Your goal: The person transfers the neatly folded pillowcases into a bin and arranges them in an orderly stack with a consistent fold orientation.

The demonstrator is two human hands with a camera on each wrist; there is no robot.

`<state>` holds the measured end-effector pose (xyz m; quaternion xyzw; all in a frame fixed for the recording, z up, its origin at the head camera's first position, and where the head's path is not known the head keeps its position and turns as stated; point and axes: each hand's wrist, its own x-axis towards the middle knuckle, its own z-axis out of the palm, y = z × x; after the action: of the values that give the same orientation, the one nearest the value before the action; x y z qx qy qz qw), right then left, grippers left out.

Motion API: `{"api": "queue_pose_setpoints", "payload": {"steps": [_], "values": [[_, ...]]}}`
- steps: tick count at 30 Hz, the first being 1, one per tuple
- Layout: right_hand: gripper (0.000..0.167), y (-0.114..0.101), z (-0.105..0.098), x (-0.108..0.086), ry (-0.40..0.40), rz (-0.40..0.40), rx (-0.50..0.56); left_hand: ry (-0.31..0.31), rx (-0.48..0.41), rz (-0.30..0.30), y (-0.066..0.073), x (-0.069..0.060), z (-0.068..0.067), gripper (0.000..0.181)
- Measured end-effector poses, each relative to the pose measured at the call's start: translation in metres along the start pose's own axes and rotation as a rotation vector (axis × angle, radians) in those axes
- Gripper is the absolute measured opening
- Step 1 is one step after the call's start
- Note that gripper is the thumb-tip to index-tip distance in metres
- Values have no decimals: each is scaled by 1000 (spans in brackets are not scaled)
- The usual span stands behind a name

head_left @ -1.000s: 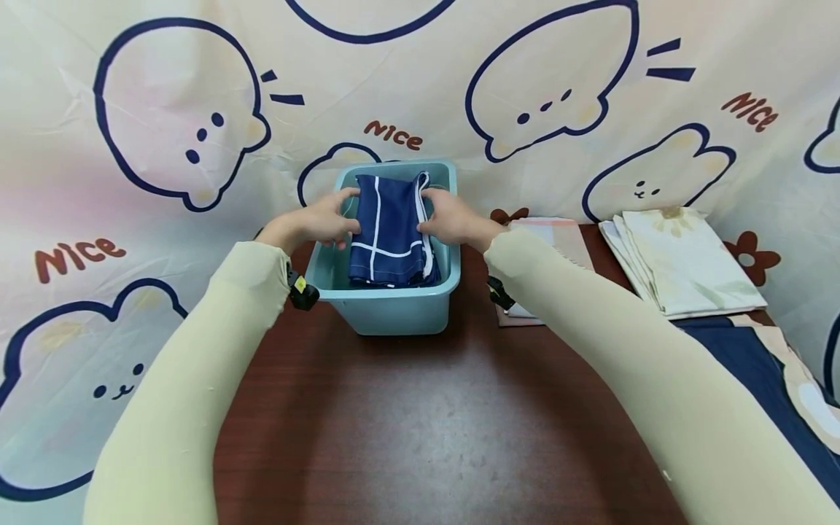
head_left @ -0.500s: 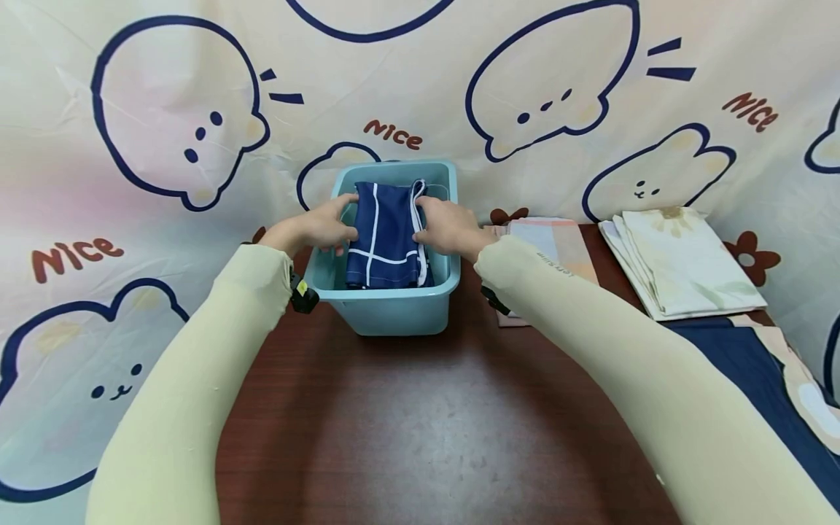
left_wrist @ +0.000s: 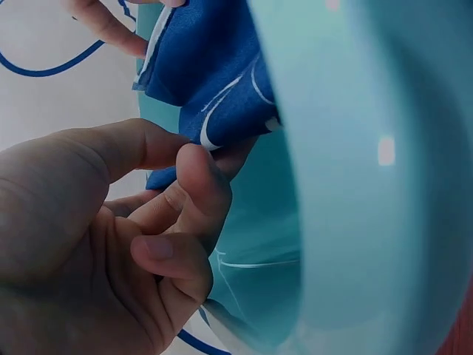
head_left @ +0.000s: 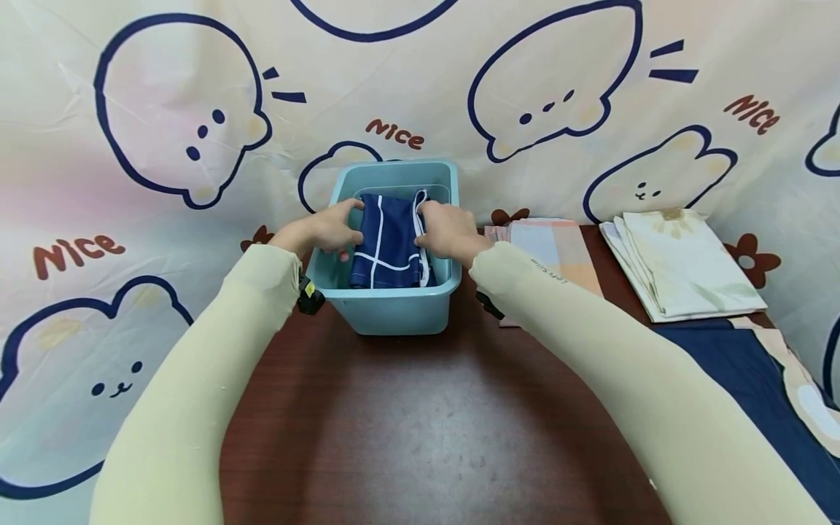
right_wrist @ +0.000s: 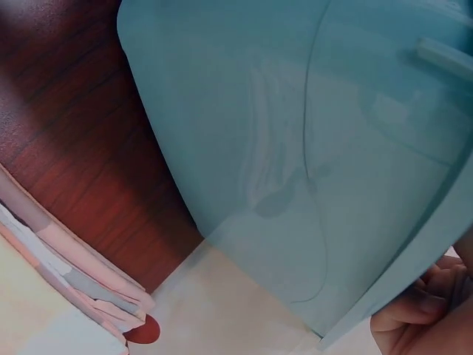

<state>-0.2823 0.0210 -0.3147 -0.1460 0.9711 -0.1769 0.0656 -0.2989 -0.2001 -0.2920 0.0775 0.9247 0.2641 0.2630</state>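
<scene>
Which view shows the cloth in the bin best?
The head view: most of the cloth's top shows, between the left hand and the right hand. The left wrist view has only part of it, close up. The right wrist view shows none; the bin fills much of that picture.

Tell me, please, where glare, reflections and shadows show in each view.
Head view: pale glare on the tabletop, with darker shadows to either side; left wrist view: a small, bright highlight on the bin; right wrist view: faint, pale reflections on the bin's wall, with shade on the tabletop beside it.
</scene>
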Motion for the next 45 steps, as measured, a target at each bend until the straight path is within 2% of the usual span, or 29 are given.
{"api": "queue_pose_setpoints", "payload": {"steps": [15, 22, 29, 40, 45], "values": [[56, 1, 1, -1, 26, -12, 40, 17, 10, -7, 2, 1, 2, 63], [54, 6, 0, -1, 38, -12, 53, -25, -21, -5, 7, 1, 2, 57], [48, 6, 2, -2, 51, -33, 68, -42, 26, -10, 9, 2, 4, 54], [43, 10, -2, -5, 50, -39, 227, 2, 24, -4, 9, -1, 6, 52], [44, 14, -7, -8, -10, -65, 322, 10, 19, 3, 10, -3, 6, 51]]}}
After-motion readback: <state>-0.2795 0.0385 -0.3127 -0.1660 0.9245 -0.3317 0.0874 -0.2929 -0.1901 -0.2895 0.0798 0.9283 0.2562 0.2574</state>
